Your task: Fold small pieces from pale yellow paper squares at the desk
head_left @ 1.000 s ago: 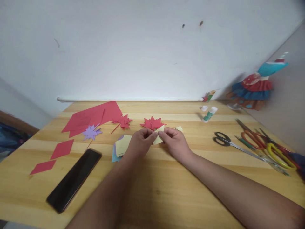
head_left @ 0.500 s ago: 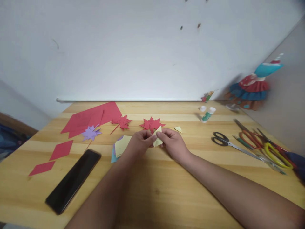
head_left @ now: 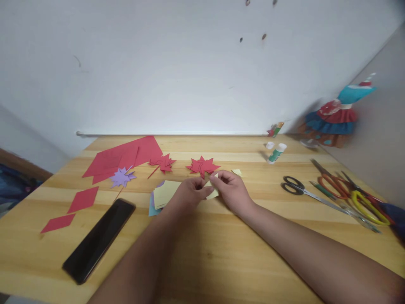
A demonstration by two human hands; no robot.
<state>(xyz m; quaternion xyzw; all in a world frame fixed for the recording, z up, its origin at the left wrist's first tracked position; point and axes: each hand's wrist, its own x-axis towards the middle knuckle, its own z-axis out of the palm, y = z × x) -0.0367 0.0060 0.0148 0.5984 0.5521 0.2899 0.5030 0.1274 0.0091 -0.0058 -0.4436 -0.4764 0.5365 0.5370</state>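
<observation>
Between my two hands is a small piece of folded pale yellow paper (head_left: 212, 192), pinched on both sides above the table. My left hand (head_left: 190, 193) grips its left part with thumb and fingers. My right hand (head_left: 232, 190) pinches its upper right corner. Just beyond the hands lies a red paper maple leaf (head_left: 202, 165). A stack of yellow, purple and blue paper squares (head_left: 163, 195) sits left of my left hand, partly covered by it. Beyond my right hand lies a small yellow paper piece (head_left: 237, 172).
On the left are red sheets (head_left: 126, 156), another red leaf (head_left: 164, 162), a purple leaf (head_left: 122, 177), red diamonds (head_left: 83, 199) and a black phone (head_left: 99, 240). To the right lie black-handled scissors (head_left: 293, 185), other tools (head_left: 335, 188) and a glue stick (head_left: 276, 153). A doll-like figure (head_left: 338, 114) stands behind.
The yellow paper has turned from an upright diamond to a more slanted position. My right hand's fingertips have moved slightly up and right along it.
</observation>
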